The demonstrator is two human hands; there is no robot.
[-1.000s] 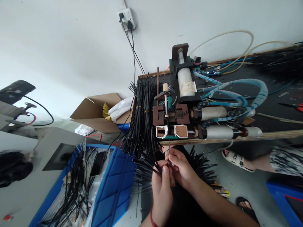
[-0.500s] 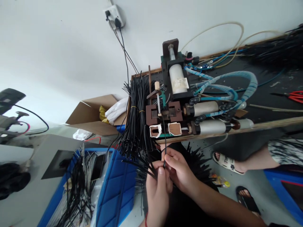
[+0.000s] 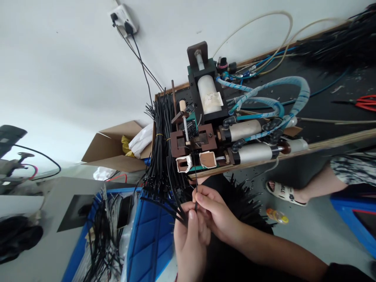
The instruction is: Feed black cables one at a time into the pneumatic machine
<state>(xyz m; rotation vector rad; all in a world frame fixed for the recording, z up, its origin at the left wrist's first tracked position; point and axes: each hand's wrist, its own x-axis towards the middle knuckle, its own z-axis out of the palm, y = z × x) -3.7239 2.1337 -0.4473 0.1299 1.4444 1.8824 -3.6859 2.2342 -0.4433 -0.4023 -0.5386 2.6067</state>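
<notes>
your left hand [image 3: 189, 241] grips a fan of black cable ties [image 3: 164, 201]; your right hand [image 3: 216, 213] pinches one black tie [image 3: 196, 184] upright, just above your fingers, its tip reaching the pneumatic press [image 3: 202, 133] on the worktop [image 3: 337, 113].

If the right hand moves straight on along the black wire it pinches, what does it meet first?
The right hand points its wire up toward the machine at the bench edge. It would probably first meet the white-rimmed openings on the machine's front, though depth is hard to judge here.
</notes>
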